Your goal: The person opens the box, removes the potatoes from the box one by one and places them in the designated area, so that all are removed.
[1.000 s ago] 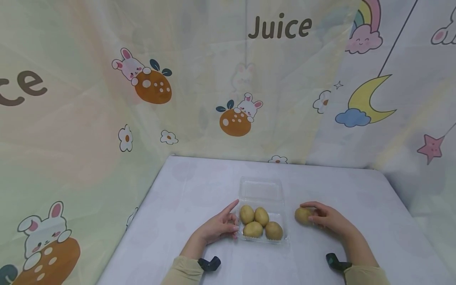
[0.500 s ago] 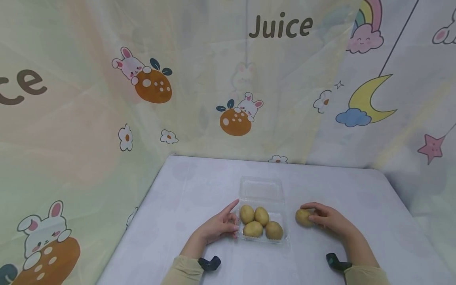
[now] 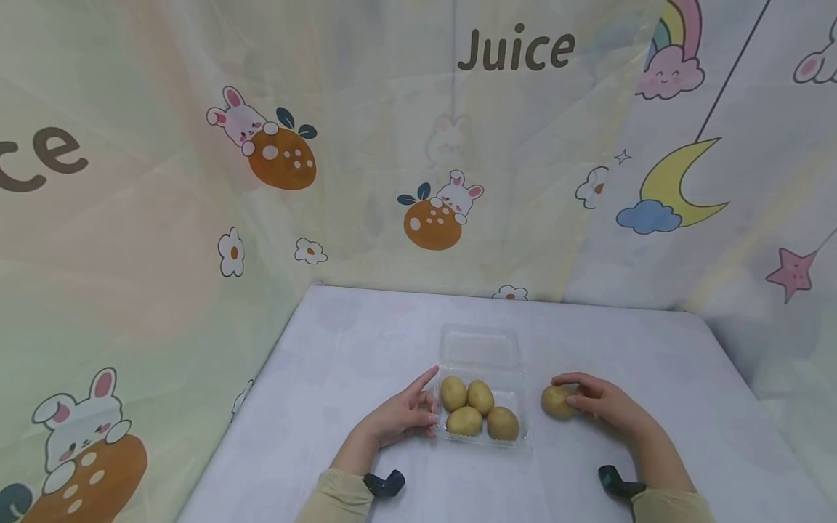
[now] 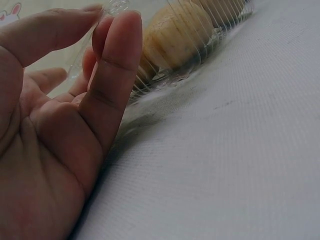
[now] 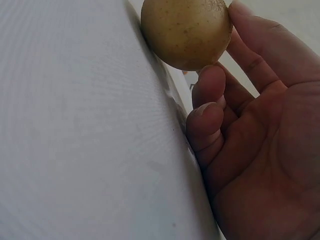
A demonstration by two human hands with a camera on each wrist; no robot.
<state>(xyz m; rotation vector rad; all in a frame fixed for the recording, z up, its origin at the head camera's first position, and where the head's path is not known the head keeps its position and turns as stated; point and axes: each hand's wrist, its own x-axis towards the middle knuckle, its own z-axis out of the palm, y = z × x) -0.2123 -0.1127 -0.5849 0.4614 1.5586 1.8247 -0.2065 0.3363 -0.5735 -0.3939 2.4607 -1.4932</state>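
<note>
A clear plastic clamshell box (image 3: 493,440) lies with its lid (image 3: 479,347) folded back, away from me. Inside its base sit several yellow-brown potatoes (image 3: 463,420), the right front one (image 3: 503,423) a bit browner. At the box's left side, my left hand (image 3: 397,419) pinches the rim between thumb and fingers, index finger pointing away; the left wrist view shows potatoes (image 4: 179,35) through the ribbed wall. To the right of the box, my right hand (image 3: 608,404) holds a single potato (image 3: 556,402) between thumb and fingertips, low over the table. The last two fingers curl below that potato (image 5: 186,30).
A white cloth covers the table (image 3: 366,327). Behind and beside it hang printed fabric walls (image 3: 366,145) with cartoon rabbits, fruit and a moon. A dark wrist-worn device (image 3: 384,484) sits at my left cuff, and another dark device (image 3: 617,482) at my right.
The potato in my right hand has shifted very slightly toward me. My left hand and the box have stayed where they were.
</note>
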